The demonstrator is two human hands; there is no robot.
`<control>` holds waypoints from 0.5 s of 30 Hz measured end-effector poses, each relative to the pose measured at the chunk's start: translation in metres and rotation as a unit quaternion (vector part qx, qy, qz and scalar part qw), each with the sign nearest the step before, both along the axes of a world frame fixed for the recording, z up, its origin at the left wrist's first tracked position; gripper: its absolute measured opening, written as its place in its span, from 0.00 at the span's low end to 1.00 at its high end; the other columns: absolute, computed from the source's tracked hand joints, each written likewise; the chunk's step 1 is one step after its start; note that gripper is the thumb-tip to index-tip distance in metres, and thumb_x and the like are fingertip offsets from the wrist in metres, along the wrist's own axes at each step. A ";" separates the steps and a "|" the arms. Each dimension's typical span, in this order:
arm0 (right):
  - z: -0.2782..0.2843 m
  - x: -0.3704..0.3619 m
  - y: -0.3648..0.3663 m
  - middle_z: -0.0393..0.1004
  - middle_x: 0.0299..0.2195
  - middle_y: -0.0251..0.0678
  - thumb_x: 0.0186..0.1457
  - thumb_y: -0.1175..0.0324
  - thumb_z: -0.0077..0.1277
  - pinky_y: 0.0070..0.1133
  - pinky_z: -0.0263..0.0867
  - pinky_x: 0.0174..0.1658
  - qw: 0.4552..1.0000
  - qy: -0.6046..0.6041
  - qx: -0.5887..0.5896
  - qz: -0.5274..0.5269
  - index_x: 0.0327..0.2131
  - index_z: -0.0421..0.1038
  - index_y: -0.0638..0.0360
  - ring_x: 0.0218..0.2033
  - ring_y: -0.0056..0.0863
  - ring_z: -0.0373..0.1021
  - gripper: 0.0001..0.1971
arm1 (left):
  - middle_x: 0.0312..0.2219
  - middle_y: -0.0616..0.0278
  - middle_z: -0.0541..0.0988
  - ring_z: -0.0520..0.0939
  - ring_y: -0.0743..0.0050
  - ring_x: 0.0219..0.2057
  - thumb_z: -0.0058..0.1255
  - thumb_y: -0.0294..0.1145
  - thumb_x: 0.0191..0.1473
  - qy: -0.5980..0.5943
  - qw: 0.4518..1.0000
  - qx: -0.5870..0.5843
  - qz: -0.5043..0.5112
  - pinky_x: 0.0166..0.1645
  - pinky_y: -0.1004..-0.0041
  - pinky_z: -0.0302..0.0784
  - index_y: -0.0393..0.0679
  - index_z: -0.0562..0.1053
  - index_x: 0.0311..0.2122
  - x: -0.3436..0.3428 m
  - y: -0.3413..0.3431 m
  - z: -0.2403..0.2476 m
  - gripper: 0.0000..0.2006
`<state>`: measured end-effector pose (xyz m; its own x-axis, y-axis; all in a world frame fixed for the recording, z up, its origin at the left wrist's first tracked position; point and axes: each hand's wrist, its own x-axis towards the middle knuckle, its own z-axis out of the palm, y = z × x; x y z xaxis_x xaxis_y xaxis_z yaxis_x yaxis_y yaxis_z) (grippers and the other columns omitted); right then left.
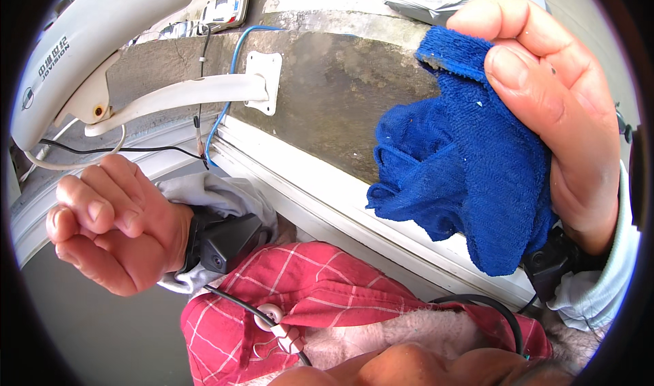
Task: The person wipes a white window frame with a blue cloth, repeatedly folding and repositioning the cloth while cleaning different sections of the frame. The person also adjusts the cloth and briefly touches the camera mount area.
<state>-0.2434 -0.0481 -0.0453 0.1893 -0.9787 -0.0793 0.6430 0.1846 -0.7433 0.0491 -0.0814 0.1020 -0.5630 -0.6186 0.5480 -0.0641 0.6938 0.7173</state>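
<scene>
My right hand (552,86) is raised at the upper right. Its thumb and fingers pinch the edge of a blue terry cloth (484,147), which hangs down in folds in front of the wrist. Bits of pale lint or dirt show on the cloth, and a greyish patch marks its pinched edge. On the left, my left hand (122,229) is held up with its fingers curled loosely toward the palm, and I see nothing in it. It is nearest to the white camera and its bracket, without touching them.
A white security camera (102,38) juts out on a white wall bracket (184,100) at upper left. Blue cable (235,59) and black cables run beside it. A white window frame (327,188) crosses the middle, before a stained ledge (327,79). A car (225,11) stands far below.
</scene>
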 end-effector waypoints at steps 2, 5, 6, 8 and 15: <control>0.003 -0.001 0.000 0.77 0.41 0.41 0.61 0.66 0.52 0.21 0.73 0.45 1.000 -0.004 0.015 0.010 0.51 0.66 0.67 0.39 0.25 0.76 0.19 | 0.32 0.60 0.78 0.68 0.82 0.20 0.40 0.40 0.68 0.002 1.000 0.004 0.006 0.27 0.76 0.58 0.40 0.76 0.50 0.007 -0.001 -0.003 0.17; 0.006 -0.003 0.004 0.77 0.41 0.41 0.59 0.67 0.55 0.20 0.72 0.46 0.998 0.002 0.031 0.060 0.52 0.65 0.68 0.40 0.23 0.76 0.22 | 0.32 0.59 0.76 0.68 0.81 0.21 0.38 0.40 0.69 0.021 1.000 0.008 0.016 0.28 0.75 0.58 0.40 0.74 0.52 0.018 0.000 -0.006 0.18; 0.007 -0.004 0.005 0.77 0.42 0.40 0.58 0.67 0.57 0.20 0.72 0.47 0.997 0.020 0.026 0.077 0.53 0.64 0.68 0.40 0.23 0.76 0.23 | 0.32 0.59 0.76 0.68 0.81 0.21 0.38 0.40 0.69 0.015 1.000 0.006 0.015 0.28 0.76 0.59 0.40 0.74 0.52 0.021 0.001 -0.008 0.18; 0.012 -0.003 0.011 0.78 0.42 0.40 0.56 0.68 0.59 0.20 0.71 0.48 0.989 0.100 -0.011 0.104 0.54 0.64 0.68 0.41 0.21 0.76 0.25 | 0.32 0.58 0.76 0.68 0.80 0.21 0.37 0.40 0.69 0.037 0.999 -0.005 0.020 0.28 0.76 0.59 0.40 0.73 0.52 0.028 0.006 -0.010 0.18; 0.028 0.001 -0.014 0.78 0.38 0.32 0.59 0.76 0.55 0.14 0.69 0.43 0.971 0.198 0.004 0.137 0.51 0.71 0.67 0.38 0.12 0.72 0.16 | 0.28 0.49 0.76 0.74 0.73 0.20 0.39 0.29 0.67 0.167 0.980 -0.011 0.107 0.26 0.77 0.71 0.32 0.71 0.45 0.042 0.026 -0.026 0.11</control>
